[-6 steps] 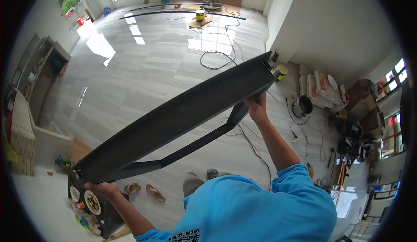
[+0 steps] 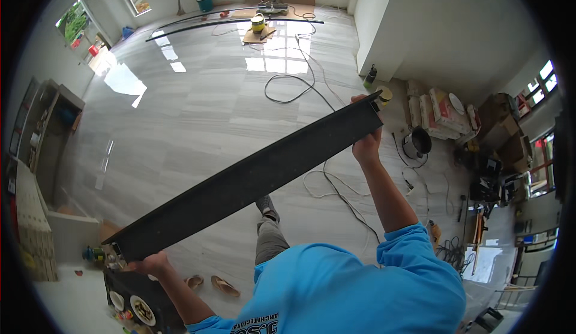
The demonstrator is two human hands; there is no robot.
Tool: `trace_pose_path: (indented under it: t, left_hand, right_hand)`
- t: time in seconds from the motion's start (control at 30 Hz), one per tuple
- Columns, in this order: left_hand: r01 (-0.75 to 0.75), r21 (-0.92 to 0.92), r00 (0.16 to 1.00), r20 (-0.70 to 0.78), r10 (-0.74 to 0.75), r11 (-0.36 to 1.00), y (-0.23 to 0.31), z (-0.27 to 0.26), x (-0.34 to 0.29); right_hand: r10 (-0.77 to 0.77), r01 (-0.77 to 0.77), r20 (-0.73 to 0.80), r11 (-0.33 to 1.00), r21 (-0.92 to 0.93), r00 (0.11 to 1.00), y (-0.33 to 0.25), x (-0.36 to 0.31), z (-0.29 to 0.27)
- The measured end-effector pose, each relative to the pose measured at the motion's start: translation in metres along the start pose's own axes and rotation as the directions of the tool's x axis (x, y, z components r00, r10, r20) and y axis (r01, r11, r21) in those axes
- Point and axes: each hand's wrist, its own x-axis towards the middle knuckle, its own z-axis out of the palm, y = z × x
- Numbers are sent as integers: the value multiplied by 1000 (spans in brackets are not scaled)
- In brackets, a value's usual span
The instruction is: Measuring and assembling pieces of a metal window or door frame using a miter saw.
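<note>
A long dark grey metal frame (image 2: 246, 181) hangs aslant in front of me, its left end lower and nearer, its right end higher and farther. Its broad face is turned up, and the rest of its structure is hidden beneath. My left hand (image 2: 150, 264) grips the near left end from below, fingers partly out of sight under the metal. At the far right end, my right hand (image 2: 367, 145) wraps around the frame, with fingertips showing over the upper edge. Below the frame, one of my shoes (image 2: 268, 207) stands on the tiles.
A black cable (image 2: 282, 100) loops across the shiny tiled floor (image 2: 198, 106). Long dark bars (image 2: 234, 27) and a mitre saw (image 2: 275, 4) lie far ahead. Stacked bags (image 2: 441, 115) and a bucket (image 2: 416, 144) stand right. Sandals (image 2: 225, 286) and a dark table (image 2: 129, 286) with plates are near left.
The frame has rolled so its bent lower bar no longer shows, and its right end has dropped slightly. My right fingertips now show over its edge. One foot has come forward.
</note>
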Motion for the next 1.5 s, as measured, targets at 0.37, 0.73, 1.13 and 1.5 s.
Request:
trace_pose_path:
  t: [0.37,0.73,1.13,1.5]
  left_hand:
    - [-327,-212,703,597,387,921,-159,388,119]
    - [-575,-398,138,814,565,715,-311,780,120]
    - [-378,-375,324,803,501,846,-512,1067,215]
    - [-65,-501,18,864,503,863,-734,1434,241]
  right_hand:
    - [76,-58,-7,686,-725,997,81,216,-68]
    - [402,29,423,696,-717,812,200,471,-47]
    - [550,130,655,706,-696,518,367,828,-22]
    - [472,-26,218,457,-889,854,482,1084,-60]
